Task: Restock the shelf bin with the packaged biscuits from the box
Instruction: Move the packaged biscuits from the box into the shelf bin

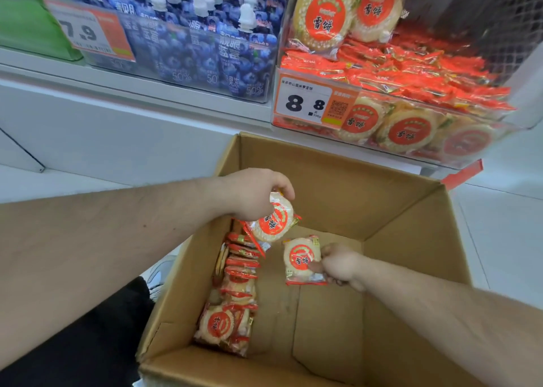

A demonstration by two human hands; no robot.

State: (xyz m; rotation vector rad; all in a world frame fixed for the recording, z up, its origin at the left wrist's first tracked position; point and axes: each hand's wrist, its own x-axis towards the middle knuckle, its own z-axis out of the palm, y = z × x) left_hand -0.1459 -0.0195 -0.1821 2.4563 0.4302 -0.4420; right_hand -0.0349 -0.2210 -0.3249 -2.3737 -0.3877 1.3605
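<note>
Head view, item: rice-cracker packets. My left hand [252,194] grips one packet [271,222] above the cardboard box [396,210]; my right hand [340,264] pinches another [299,258] inside. Row of packets [235,283] remains; shelf bin [382,113] above. I judge them light, brittle, slippery film: hold edges.

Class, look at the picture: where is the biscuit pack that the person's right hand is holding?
In the head view, the pack sits inside the cardboard box, low near its floor, pinched by the right hand, just below and right of the left hand's pack.

Matt brown cardboard box [338,186], glossy plastic biscuit packets [235,298], clear plastic bin [440,151]
</note>
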